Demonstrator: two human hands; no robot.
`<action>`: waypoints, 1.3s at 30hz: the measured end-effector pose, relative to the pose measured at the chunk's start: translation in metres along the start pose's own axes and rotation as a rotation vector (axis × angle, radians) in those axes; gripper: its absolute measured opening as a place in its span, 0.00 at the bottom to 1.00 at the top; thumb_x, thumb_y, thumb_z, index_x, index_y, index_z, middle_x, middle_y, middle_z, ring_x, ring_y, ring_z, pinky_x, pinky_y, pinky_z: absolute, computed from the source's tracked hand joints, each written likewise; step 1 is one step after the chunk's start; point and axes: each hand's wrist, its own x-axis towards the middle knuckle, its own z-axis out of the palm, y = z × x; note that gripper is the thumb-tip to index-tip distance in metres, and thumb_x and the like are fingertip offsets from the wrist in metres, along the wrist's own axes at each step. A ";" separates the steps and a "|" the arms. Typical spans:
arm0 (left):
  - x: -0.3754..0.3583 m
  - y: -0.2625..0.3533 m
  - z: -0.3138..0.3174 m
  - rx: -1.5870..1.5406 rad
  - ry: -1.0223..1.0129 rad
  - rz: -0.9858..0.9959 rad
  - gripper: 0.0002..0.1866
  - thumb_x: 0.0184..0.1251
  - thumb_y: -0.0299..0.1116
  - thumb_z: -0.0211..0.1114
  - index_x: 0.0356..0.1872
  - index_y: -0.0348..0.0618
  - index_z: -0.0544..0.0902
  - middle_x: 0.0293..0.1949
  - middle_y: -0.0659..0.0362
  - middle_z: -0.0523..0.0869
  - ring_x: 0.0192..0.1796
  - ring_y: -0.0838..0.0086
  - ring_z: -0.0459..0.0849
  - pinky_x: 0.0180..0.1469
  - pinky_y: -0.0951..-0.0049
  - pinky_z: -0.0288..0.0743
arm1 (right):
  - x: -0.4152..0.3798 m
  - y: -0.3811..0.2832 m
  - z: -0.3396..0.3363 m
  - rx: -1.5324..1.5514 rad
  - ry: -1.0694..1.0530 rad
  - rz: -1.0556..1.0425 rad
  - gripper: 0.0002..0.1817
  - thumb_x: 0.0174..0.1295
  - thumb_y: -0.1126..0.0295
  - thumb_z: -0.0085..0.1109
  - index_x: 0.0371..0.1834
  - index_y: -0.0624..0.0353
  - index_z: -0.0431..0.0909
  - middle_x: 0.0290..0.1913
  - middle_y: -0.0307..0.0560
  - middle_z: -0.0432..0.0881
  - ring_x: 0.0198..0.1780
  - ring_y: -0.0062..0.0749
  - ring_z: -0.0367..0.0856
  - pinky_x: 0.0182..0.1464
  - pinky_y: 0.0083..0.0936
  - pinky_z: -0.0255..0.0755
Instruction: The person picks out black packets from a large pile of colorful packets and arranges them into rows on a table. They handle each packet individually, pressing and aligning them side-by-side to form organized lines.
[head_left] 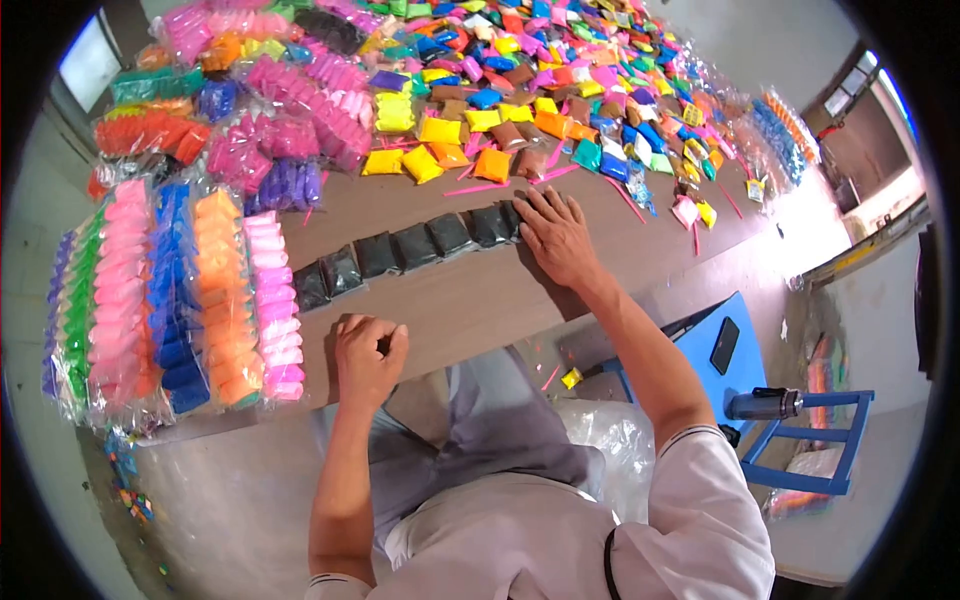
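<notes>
A slightly bent row of several small black packets (411,246) lies across the brown table (420,320). At the row's right end, my right hand (558,238) rests with its fingers stretched out, its fingertips touching or just over the last packet. My left hand (368,360) is loosely curled at the table's near edge, below the left part of the row, with a gap showing between thumb and fingers. I see nothing held in it.
Left stand clear-wrapped stacks of pink packets (122,290), blue packets (178,300) and orange packets (225,295). A large heap of coloured packets (520,60) covers the far side. To the right are a blue stool (700,350), a phone (725,345) and a bottle (765,403).
</notes>
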 end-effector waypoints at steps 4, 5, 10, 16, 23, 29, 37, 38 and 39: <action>-0.003 0.000 -0.002 0.022 0.017 -0.014 0.07 0.58 0.31 0.69 0.25 0.40 0.81 0.26 0.56 0.83 0.38 0.59 0.79 0.47 0.59 0.69 | 0.000 -0.032 -0.010 -0.043 0.066 -0.049 0.24 0.75 0.58 0.49 0.71 0.50 0.70 0.73 0.49 0.68 0.77 0.52 0.60 0.75 0.52 0.53; -0.003 -0.001 0.000 0.024 0.012 -0.003 0.07 0.58 0.31 0.69 0.26 0.40 0.81 0.26 0.56 0.82 0.38 0.59 0.79 0.46 0.60 0.69 | 0.005 -0.042 -0.013 0.005 0.067 -0.096 0.24 0.75 0.58 0.49 0.72 0.50 0.69 0.73 0.50 0.68 0.77 0.53 0.60 0.75 0.52 0.52; -0.002 -0.005 0.000 0.010 0.018 0.014 0.08 0.57 0.32 0.70 0.27 0.40 0.82 0.28 0.55 0.82 0.37 0.59 0.78 0.46 0.60 0.70 | 0.031 -0.067 -0.005 0.120 0.023 -0.219 0.27 0.75 0.54 0.48 0.73 0.51 0.68 0.74 0.52 0.67 0.76 0.54 0.60 0.76 0.50 0.52; -0.003 0.001 -0.002 -0.016 0.016 -0.041 0.07 0.58 0.31 0.69 0.25 0.41 0.82 0.27 0.57 0.84 0.39 0.60 0.80 0.49 0.59 0.70 | 0.031 -0.079 0.017 0.106 -0.037 -0.230 0.24 0.75 0.56 0.48 0.69 0.54 0.70 0.72 0.52 0.69 0.74 0.54 0.62 0.75 0.48 0.55; -0.002 -0.001 -0.001 -0.030 0.027 0.009 0.07 0.59 0.32 0.69 0.26 0.41 0.83 0.27 0.56 0.84 0.39 0.59 0.81 0.49 0.58 0.70 | 0.034 -0.082 0.013 0.110 -0.052 -0.179 0.25 0.73 0.56 0.51 0.68 0.56 0.70 0.71 0.53 0.70 0.75 0.54 0.62 0.74 0.49 0.55; -0.004 0.001 -0.005 -0.031 0.007 -0.011 0.08 0.60 0.32 0.68 0.24 0.41 0.82 0.26 0.56 0.85 0.40 0.58 0.81 0.48 0.57 0.70 | 0.045 -0.121 0.003 0.176 -0.004 -0.302 0.28 0.73 0.53 0.50 0.71 0.56 0.68 0.74 0.54 0.67 0.75 0.55 0.62 0.74 0.51 0.55; -0.002 -0.006 -0.002 -0.037 0.018 0.025 0.08 0.59 0.31 0.68 0.24 0.42 0.80 0.26 0.56 0.84 0.38 0.58 0.80 0.47 0.56 0.69 | 0.072 -0.158 0.031 0.237 -0.182 -0.341 0.29 0.76 0.50 0.45 0.73 0.56 0.65 0.76 0.55 0.64 0.76 0.56 0.59 0.75 0.52 0.53; -0.002 -0.006 -0.002 -0.038 0.019 0.018 0.08 0.59 0.31 0.68 0.24 0.42 0.80 0.26 0.56 0.84 0.38 0.58 0.80 0.47 0.56 0.69 | 0.070 -0.159 0.032 0.239 -0.144 -0.346 0.28 0.75 0.52 0.46 0.71 0.57 0.66 0.75 0.56 0.65 0.76 0.56 0.60 0.75 0.52 0.54; -0.003 -0.005 -0.003 -0.040 0.014 0.017 0.08 0.59 0.32 0.68 0.24 0.42 0.80 0.26 0.57 0.84 0.38 0.58 0.80 0.47 0.56 0.69 | 0.065 -0.161 0.031 0.241 -0.107 -0.345 0.27 0.75 0.53 0.47 0.70 0.58 0.67 0.74 0.56 0.66 0.75 0.56 0.62 0.74 0.53 0.55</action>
